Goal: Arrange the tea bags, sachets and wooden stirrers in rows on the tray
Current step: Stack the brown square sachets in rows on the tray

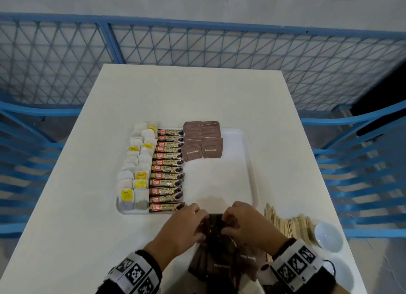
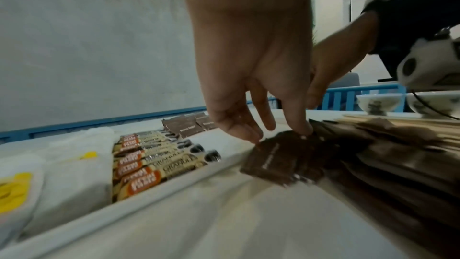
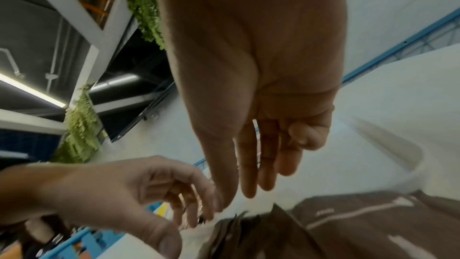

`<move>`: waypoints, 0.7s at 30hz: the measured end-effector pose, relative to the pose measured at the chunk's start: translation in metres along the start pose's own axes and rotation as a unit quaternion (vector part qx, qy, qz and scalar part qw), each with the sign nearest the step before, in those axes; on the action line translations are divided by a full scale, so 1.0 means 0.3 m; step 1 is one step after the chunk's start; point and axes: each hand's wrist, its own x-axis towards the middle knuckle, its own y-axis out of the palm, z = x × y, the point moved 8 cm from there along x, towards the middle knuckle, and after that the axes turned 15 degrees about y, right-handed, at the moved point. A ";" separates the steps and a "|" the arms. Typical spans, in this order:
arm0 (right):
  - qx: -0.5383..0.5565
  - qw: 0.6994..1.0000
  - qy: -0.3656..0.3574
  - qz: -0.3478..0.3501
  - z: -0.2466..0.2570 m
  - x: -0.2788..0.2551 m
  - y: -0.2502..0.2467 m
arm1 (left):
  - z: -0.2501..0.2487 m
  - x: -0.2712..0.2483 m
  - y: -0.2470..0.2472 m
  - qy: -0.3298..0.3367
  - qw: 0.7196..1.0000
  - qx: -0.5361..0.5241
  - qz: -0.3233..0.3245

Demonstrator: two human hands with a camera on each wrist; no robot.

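A white tray (image 1: 250, 161) holds two columns of tea bags (image 1: 136, 168) at its left, a column of coffee granule sachets (image 1: 168, 168) beside them, and brown sugar sachets (image 1: 202, 142) overlapping at the far middle. A loose pile of brown sugar sachets (image 1: 222, 260) lies on the table before the tray's near edge. Both hands are over this pile. My left hand (image 1: 197, 223) pinches the top sachet (image 2: 278, 161) between thumb and fingertips. My right hand (image 1: 232, 225) reaches down with straight fingers (image 3: 248, 190), nothing between them. Wooden stirrers (image 1: 290, 223) lie right of the pile.
A white bowl (image 1: 328, 236) stands by the stirrers at the table's right edge. The tray's right half (image 1: 219, 179) is bare. The white table (image 1: 186, 91) is ringed by a blue mesh fence (image 1: 197, 47).
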 end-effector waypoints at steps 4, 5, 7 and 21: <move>-0.116 0.993 0.003 -0.011 -0.015 -0.034 0.070 | -0.049 0.007 0.022 0.022 0.996 0.087 0.001; -0.126 0.992 0.000 -0.020 -0.014 -0.036 0.073 | -0.060 0.007 0.022 0.032 0.994 0.102 -0.006; -0.125 0.992 -0.005 -0.029 -0.009 -0.037 0.073 | -0.077 0.005 0.020 0.056 0.992 0.112 -0.025; 0.073 0.993 -0.054 -0.070 0.024 -0.062 -0.044 | -0.003 -0.073 0.039 0.004 0.993 -0.031 -0.116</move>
